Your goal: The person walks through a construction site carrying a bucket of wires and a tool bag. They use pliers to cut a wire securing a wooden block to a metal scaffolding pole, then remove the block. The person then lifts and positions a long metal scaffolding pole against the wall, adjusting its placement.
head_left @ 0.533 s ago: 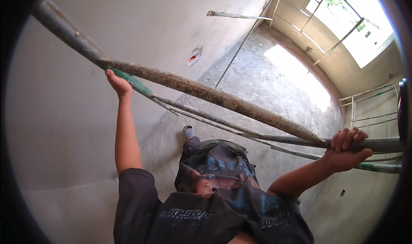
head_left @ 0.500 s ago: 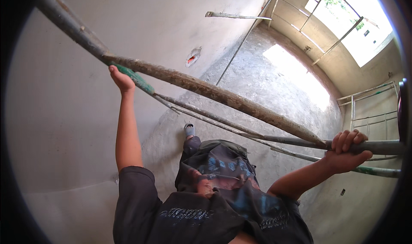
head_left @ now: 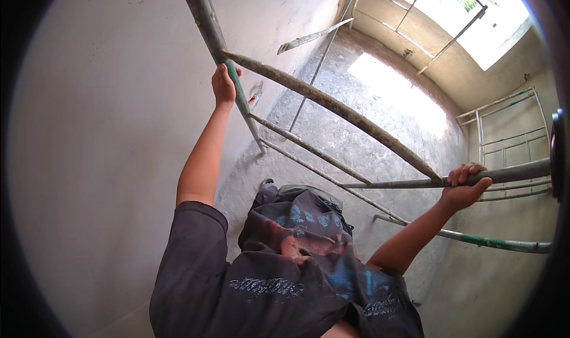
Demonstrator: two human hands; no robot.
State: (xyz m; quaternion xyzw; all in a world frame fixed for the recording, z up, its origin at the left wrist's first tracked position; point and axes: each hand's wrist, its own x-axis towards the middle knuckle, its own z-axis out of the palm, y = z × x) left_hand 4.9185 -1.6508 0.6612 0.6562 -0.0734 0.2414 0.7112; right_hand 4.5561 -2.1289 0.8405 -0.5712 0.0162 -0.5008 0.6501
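A scaffold frame (head_left: 332, 103) of dirt-crusted metal tubes, partly painted green, slants across in front of me. On its left side tube, just below the joint with the thick curved crossbar, my left hand (head_left: 224, 89) is closed round the green section. My right hand (head_left: 467, 182) wraps the grey side tube at the right, close to the other end of that crossbar. Thinner rungs (head_left: 309, 147) run between the two sides, below the crossbar. Another green and grey tube (head_left: 487, 242) shows under my right forearm; how it joins the frame is hard to make out.
A second tube frame (head_left: 512, 130) leans on the right wall. More frame tubes (head_left: 396, 24) stand before the bright window opening. A flat bar (head_left: 314, 35) and a thin pole (head_left: 303, 103) are near the left wall. Bare concrete floor (head_left: 356, 109) lies beyond the frame.
The frame has swung, its left side going rightward and standing steeper. My left hand moved right and slightly up with it; my right hand shifted a little left and up. Both keep their grip.
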